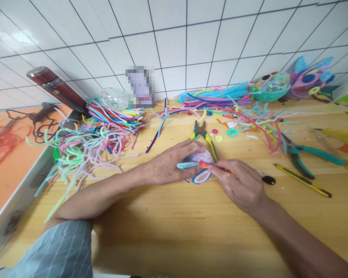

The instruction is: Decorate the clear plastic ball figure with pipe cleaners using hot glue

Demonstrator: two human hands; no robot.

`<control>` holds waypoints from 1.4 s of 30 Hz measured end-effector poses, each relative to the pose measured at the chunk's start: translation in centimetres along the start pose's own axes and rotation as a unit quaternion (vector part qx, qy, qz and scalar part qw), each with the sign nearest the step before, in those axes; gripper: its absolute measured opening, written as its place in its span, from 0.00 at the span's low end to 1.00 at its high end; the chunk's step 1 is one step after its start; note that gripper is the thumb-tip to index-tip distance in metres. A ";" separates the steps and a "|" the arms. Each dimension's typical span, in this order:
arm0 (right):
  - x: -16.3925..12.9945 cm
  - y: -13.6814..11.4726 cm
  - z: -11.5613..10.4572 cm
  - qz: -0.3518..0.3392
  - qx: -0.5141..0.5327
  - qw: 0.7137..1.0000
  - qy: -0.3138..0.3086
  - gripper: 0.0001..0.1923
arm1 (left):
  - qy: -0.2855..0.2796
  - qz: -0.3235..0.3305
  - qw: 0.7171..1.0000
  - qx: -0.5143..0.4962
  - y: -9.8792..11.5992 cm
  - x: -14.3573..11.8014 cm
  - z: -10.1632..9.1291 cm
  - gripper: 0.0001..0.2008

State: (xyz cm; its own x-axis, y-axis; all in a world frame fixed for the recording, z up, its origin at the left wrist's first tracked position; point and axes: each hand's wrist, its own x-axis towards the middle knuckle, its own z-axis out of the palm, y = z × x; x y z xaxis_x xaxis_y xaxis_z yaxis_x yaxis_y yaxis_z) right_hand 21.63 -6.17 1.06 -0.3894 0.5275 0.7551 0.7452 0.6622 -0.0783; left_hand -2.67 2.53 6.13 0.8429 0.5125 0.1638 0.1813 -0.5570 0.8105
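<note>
Between both hands at mid-worktop [174,231] sits the pale coiled piece [202,166]; left hand [171,164] cups it from the left, right hand [242,185] pinches a pen-like tool [249,174], its long axis lying left-right, tip meeting the piece.

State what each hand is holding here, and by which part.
The left hand covers the top of a small pipe-cleaner piece. The right hand pinches a thin red-orange tool near its tip, its dark end trailing behind.
</note>
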 end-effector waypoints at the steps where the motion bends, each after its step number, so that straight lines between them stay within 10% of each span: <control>1: 0.0 0.0 0.0 -0.002 -0.001 1.000 0.001 0.15 | -0.006 -0.003 1.000 -0.005 0.0 0.0 0.0 0.18; 17: 0.5 -0.1 -1.8 0.001 0.026 0.997 -0.073 0.16 | -0.027 -0.013 0.998 -0.048 -1.6 0.3 0.2 0.21; 26: 1.6 -2.3 -6.8 0.095 0.087 0.962 -0.240 0.10 | -0.065 0.020 0.998 -0.014 -1.3 0.1 -0.4 0.19; 30: -2.4 0.9 -10.2 0.237 0.026 0.951 -0.199 0.12 | -0.026 -0.011 1.000 0.006 -1.2 -0.1 -0.1 0.22; 35: -9.9 7.2 -14.9 0.578 -0.134 0.805 -0.002 0.12 | 0.006 -0.005 0.998 0.067 -1.0 -0.2 1.2 0.23; 42: -11.6 13.3 -16.3 0.665 -0.167 0.726 0.046 0.15 | 0.025 0.015 0.994 0.108 -1.5 -0.4 2.6 0.24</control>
State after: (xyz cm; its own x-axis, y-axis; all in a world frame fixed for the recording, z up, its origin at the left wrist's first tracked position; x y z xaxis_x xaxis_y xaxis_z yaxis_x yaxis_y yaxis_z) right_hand 44.87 -12.19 1.87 0.8221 0.5343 0.1967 0.5243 -0.5755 -0.6277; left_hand -1.93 1.47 3.35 0.8242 0.5223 0.2189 0.2653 -0.6976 0.6656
